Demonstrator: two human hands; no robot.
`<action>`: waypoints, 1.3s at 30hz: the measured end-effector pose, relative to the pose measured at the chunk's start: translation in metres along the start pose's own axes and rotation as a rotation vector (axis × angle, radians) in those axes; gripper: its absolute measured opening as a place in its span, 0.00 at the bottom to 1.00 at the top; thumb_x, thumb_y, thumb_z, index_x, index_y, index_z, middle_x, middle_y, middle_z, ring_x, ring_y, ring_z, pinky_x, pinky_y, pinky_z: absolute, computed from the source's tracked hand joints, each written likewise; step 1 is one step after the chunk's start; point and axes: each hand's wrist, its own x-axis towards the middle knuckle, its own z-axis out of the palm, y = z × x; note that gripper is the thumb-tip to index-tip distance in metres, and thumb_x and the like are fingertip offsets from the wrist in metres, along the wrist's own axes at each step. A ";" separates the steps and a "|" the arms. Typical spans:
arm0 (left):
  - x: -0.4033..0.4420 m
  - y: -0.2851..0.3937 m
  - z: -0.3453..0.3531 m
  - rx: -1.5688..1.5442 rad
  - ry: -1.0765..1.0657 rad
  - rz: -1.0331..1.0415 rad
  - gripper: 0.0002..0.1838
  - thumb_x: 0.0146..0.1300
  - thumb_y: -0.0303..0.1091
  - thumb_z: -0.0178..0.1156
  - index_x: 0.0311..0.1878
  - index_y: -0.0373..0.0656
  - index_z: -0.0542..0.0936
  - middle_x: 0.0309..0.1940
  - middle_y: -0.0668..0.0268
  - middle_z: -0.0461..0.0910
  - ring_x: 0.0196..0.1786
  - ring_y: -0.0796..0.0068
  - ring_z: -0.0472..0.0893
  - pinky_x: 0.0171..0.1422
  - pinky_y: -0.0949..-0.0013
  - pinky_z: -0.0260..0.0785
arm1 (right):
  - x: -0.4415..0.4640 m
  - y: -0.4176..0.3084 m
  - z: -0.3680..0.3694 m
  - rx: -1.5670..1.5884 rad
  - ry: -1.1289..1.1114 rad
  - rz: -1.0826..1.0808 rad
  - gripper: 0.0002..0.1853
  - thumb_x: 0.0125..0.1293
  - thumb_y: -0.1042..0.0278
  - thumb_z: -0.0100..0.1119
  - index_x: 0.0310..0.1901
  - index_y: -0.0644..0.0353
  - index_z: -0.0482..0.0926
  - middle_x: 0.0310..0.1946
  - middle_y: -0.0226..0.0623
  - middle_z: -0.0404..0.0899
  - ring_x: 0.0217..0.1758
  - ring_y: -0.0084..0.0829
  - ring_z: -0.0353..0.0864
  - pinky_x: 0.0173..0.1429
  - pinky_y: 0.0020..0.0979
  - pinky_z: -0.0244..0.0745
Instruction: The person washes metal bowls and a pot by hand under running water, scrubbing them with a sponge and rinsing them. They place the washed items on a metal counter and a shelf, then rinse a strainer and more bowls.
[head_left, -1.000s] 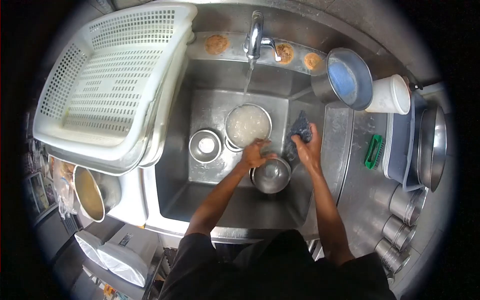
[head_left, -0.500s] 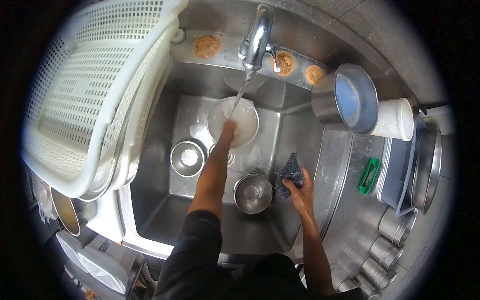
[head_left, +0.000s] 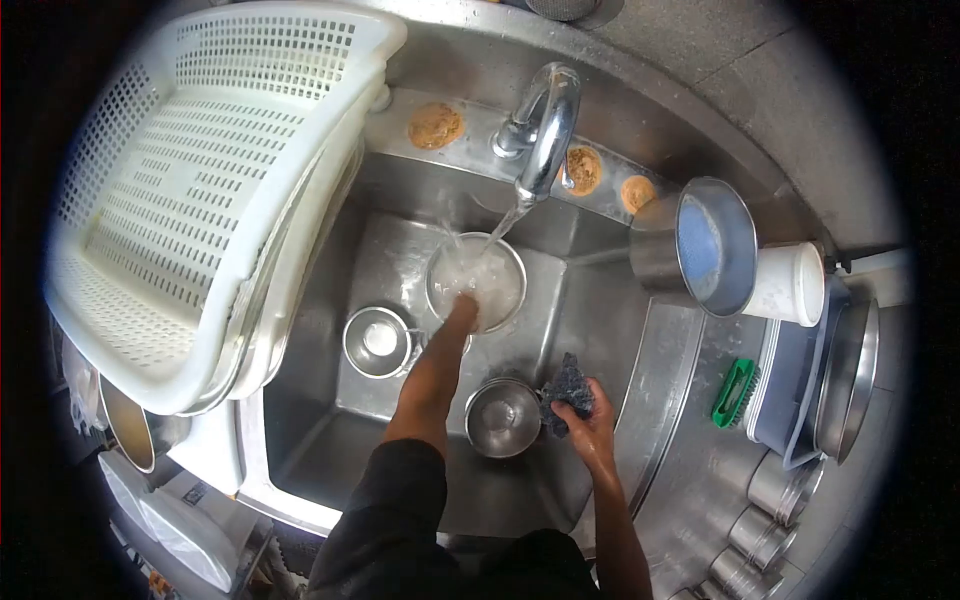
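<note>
My left hand dips into a round metal bowl of cloudy water, and its fingers are hidden under the surface. Water from the tap pours into that bowl. My right hand is closed around a dark grey scrubbing pad, held over the right part of the sink. Just left of the pad lies a small steel bowl on the sink floor. Another small steel bowl is to the left of my forearm, with part of a further metal item behind my wrist.
Large white perforated baskets lean along the left side. On the right are a steel pot, a white tub, a green brush and grey bins. Several steel containers line the lower right.
My right hand has moved left with the scrubbing pad, closer to the small steel bowl. The water around my left hand is more stirred up and splashing. The camera view has shifted slightly.
</note>
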 end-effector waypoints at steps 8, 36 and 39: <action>0.014 -0.049 0.006 -0.146 -0.046 -0.036 0.22 0.65 0.41 0.51 0.59 0.44 0.73 0.54 0.59 0.78 0.54 0.61 0.78 0.60 0.55 0.68 | 0.000 0.012 0.005 0.068 -0.035 0.053 0.14 0.61 0.77 0.65 0.48 0.65 0.77 0.38 0.31 0.82 0.39 0.20 0.80 0.45 0.25 0.77; 0.030 -0.003 0.071 0.062 0.109 -0.049 0.09 0.54 0.36 0.58 0.30 0.44 0.86 0.35 0.56 0.85 0.44 0.55 0.84 0.49 0.52 0.75 | -0.030 0.013 0.006 0.214 -0.013 0.273 0.14 0.61 0.75 0.65 0.49 0.65 0.77 0.38 0.32 0.82 0.38 0.22 0.81 0.45 0.26 0.78; 0.013 0.024 -0.006 -0.073 -0.048 -0.012 0.11 0.55 0.39 0.57 0.33 0.43 0.85 0.37 0.54 0.85 0.45 0.55 0.84 0.52 0.53 0.74 | -0.025 0.011 0.015 0.291 -0.039 0.272 0.14 0.61 0.76 0.64 0.49 0.65 0.77 0.38 0.32 0.82 0.38 0.21 0.81 0.45 0.26 0.78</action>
